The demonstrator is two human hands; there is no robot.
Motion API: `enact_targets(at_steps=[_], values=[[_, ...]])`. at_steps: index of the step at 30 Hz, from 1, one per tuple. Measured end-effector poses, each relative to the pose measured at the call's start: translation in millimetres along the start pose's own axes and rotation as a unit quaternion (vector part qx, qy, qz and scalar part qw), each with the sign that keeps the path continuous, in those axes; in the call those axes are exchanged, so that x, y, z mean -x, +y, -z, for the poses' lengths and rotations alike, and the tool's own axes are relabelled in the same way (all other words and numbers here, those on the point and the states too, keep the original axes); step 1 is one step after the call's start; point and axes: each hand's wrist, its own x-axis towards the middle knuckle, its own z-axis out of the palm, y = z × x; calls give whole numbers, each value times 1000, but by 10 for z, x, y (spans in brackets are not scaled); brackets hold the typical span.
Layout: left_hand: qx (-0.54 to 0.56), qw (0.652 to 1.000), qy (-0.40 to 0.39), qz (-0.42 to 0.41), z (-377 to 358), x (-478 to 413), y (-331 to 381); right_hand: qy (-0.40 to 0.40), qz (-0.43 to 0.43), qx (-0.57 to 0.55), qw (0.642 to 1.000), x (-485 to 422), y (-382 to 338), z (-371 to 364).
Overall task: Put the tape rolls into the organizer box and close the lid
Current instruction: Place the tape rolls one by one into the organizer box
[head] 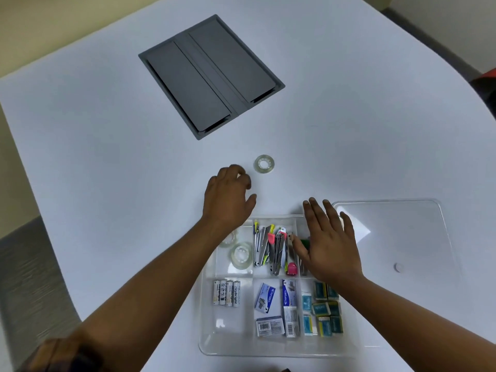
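One clear tape roll (264, 164) lies flat on the white table, just beyond and to the right of my left hand (228, 200). That hand hovers over the table with its fingers curled and holds nothing. Two more clear tape rolls (241, 255) lie in the back-left compartment of the clear organizer box (209, 331), one partly hidden under my left wrist. My right hand (328, 241) is spread flat, fingers apart, above the box's back-right compartment. The clear lid (408, 237) lies flat on the table to the right of the box.
The box also holds batteries (227, 293), staplers and clips (271, 247), staple packs (276, 308) and small teal packets (323, 308). A grey cable hatch (210, 75) is set into the table further back. The table's curved edge runs along the left and right.
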Motion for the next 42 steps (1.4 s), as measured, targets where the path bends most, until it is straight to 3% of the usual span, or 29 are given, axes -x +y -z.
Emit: enact_targets(at_steps=[6, 10, 17, 24, 31, 42], values=[[-7, 996, -85, -37, -196, -555, 57, 2, -1, -10, 1000, 3, -14, 14], [20, 997, -69, -4, -296, -821, 47, -1, 2, -8, 1000, -2, -6, 24], [-27, 993, -113, -11, -439, -997, 44, -4, 0, -12, 1000, 9, -6, 36], [2, 998, -63, 1, -392, -897, -40, -8, -3, -21, 1000, 0, -21, 73], [128, 988, 87, 23, 124, -242, -68, -5, -3, -10, 1000, -3, 3, 68], [68, 992, 80, 76, 267, 915, -227, -10, -3, 1, 1000, 7, -35, 91]])
